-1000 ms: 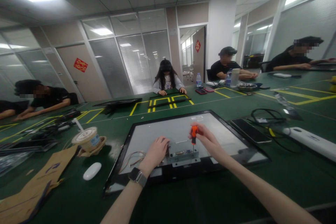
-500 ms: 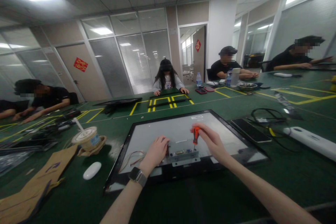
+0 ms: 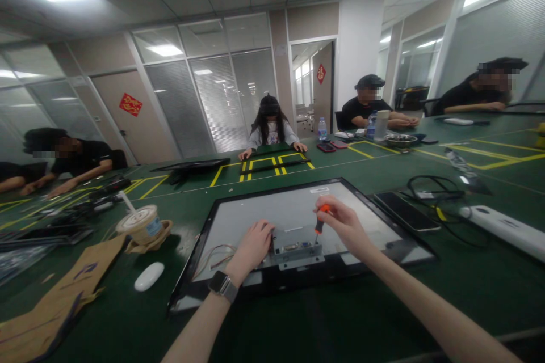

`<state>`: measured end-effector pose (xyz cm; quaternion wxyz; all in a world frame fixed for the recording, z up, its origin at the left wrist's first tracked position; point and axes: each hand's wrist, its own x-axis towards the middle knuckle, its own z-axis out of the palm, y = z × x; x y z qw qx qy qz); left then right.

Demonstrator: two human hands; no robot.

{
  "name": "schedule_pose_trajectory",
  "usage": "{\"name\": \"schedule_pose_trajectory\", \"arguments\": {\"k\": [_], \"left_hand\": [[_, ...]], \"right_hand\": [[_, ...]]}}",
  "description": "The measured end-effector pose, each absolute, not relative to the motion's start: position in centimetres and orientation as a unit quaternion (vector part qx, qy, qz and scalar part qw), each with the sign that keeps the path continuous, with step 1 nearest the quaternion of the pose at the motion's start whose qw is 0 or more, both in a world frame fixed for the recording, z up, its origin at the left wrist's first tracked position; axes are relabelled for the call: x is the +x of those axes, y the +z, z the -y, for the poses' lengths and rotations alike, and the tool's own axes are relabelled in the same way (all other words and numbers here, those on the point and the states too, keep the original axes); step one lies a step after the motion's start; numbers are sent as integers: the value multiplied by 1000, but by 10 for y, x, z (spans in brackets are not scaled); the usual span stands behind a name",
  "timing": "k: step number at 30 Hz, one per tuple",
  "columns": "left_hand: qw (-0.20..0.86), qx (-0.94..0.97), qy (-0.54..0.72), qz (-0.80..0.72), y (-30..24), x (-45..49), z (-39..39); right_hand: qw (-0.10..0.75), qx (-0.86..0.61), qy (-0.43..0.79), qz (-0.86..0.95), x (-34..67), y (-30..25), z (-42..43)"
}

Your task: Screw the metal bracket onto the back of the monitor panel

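My right hand [image 3: 343, 224] is closed around a screwdriver [image 3: 320, 220] with an orange and black handle. Its shaft slants down, with the tip at the right part of a metal bracket [image 3: 281, 250] that carries connector ports. My left hand [image 3: 252, 245], wearing a watch [image 3: 223, 285] at the wrist, grips the bracket's left end; its fingertips are partly hidden. Under both hands a display panel [image 3: 272, 204] with a black frame lies flat, its pale grey back up. Thin wires [image 3: 215, 255] run across the panel left of my left hand.
To the left are a lidded cup with a straw [image 3: 142, 224], a white oval case [image 3: 149, 276] and flattened cardboard [image 3: 72, 289]. A phone [image 3: 404, 210], black cable [image 3: 434, 187] and white device [image 3: 506, 229] lie right. Several people sit around the green table [image 3: 340, 317].
My right hand has shifted slightly right and the screwdriver's handle now leans more to the right. My left hand stays in place. Across the table, a person's hand has moved along a black frame.
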<state>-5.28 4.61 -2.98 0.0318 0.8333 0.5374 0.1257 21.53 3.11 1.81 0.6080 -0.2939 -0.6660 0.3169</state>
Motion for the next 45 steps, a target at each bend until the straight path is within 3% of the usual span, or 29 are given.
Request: {"name": "schedule_pose_trajectory", "arguments": {"k": [10, 34, 45], "left_hand": [[26, 835, 119, -536, -30, -53, -46], [-15, 841, 89, -534, -34, -52, -48], [-16, 839, 89, -536, -31, -51, -47]], "right_hand": [[607, -256, 362, 660, 211, 18, -26], [564, -253, 328, 714, 217, 11, -33], [594, -303, 235, 707, 216, 8, -37]]}}
